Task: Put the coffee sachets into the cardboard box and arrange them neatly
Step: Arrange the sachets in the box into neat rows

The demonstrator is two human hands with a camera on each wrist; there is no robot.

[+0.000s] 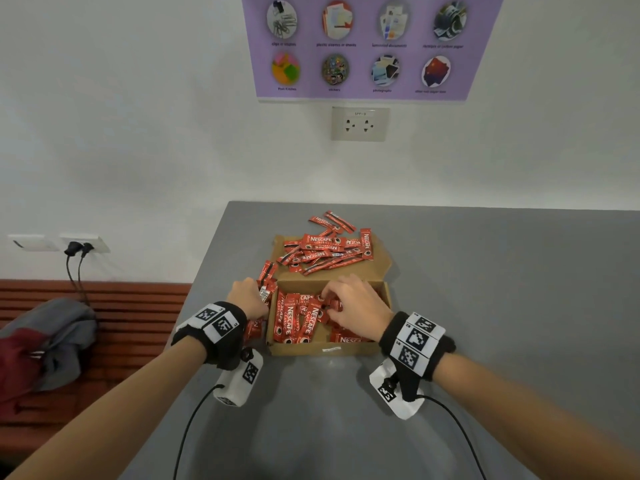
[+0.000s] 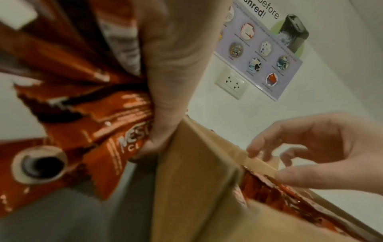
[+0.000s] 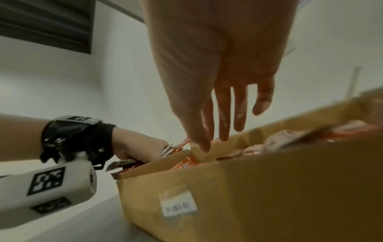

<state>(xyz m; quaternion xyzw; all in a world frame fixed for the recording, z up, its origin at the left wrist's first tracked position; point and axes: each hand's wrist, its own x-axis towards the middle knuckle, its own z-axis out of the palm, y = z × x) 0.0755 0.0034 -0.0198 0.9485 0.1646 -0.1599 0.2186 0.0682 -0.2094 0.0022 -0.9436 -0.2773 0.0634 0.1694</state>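
Both forearms reach forward over the grey table [image 1: 485,306], each with a black wrist band carrying printed markers. Left hand [image 1: 247,297] is clenched around a bundle of red coffee sachets [image 2: 82,117], just outside the left wall of the cardboard box [image 1: 322,349]; in the left wrist view the fingers [image 2: 165,98] wrap the bundle beside that wall. Right hand [image 1: 356,306] is over the inside of the box, fingers bent downward onto the sachets in the box [image 1: 294,317]; whether it pinches one cannot be told. Several of these sachets lie lengthwise side by side at the left part. Beyond the box its lid flap [image 1: 375,268] lies flat, with a loose pile of sachets [image 1: 325,249] on it. Two more sachets [image 1: 332,221] lie on the table beyond the flap.
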